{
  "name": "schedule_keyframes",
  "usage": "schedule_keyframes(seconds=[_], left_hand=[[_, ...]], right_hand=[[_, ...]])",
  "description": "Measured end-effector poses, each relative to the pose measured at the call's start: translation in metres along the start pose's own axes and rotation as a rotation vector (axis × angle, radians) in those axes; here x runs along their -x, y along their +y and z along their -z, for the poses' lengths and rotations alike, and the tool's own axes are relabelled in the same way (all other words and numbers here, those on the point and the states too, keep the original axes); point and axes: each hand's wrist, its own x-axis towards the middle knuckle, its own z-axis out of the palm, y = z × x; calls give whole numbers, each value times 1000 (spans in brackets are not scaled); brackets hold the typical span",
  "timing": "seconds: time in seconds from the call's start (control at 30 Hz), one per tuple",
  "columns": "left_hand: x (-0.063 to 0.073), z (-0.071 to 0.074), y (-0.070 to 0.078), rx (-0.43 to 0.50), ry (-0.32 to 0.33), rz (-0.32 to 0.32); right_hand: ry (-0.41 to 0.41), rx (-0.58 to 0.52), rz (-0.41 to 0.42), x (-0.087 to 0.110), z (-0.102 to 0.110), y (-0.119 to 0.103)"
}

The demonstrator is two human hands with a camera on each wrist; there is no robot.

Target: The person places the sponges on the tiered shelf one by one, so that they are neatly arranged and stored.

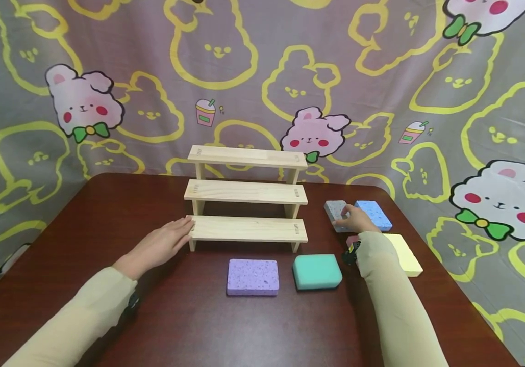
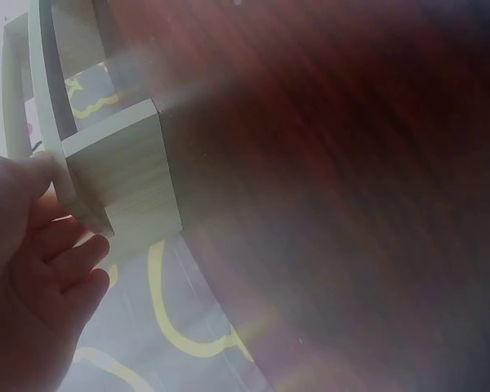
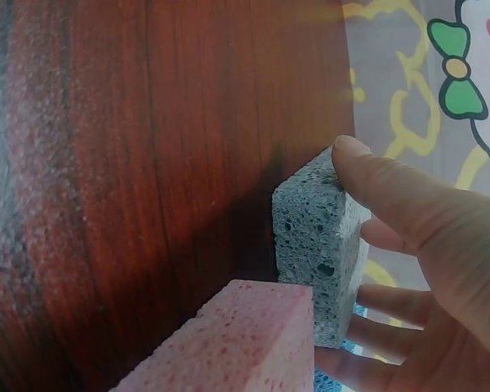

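A three-tier wooden shelf stand (image 1: 246, 228) stands on the table. My left hand (image 1: 158, 244) holds the left end of its lowest board; in the left wrist view, the thumb and fingers (image 2: 82, 257) lie around the board's corner. Off to the stand's right, my right hand (image 1: 358, 219) grips a grey sponge (image 1: 335, 206) between thumb and fingers. The right wrist view shows the grey sponge (image 3: 306, 245) on edge, with a pink sponge (image 3: 245, 343) close in front. From the head, the wrist mostly hides the pink sponge (image 1: 352, 239).
A blue sponge (image 1: 373, 215) lies just right of the grey one, and a pale yellow sponge (image 1: 404, 255) beside the right forearm. Before the stand lie a purple sponge (image 1: 253, 277) and a teal sponge (image 1: 317, 271). A patterned curtain (image 1: 143, 102) hangs behind the table (image 1: 198, 326).
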Motion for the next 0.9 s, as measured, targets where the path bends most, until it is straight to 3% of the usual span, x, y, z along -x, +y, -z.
schedule_keyframes(seconds=[0.3,0.9], left_hand=[[0,-1,-1,0,15,-6],[1,-5,0,-15,80,-83]], right_hand=[[7,19,-5,-2,-2,3],[9,26,2,0,-2,5]])
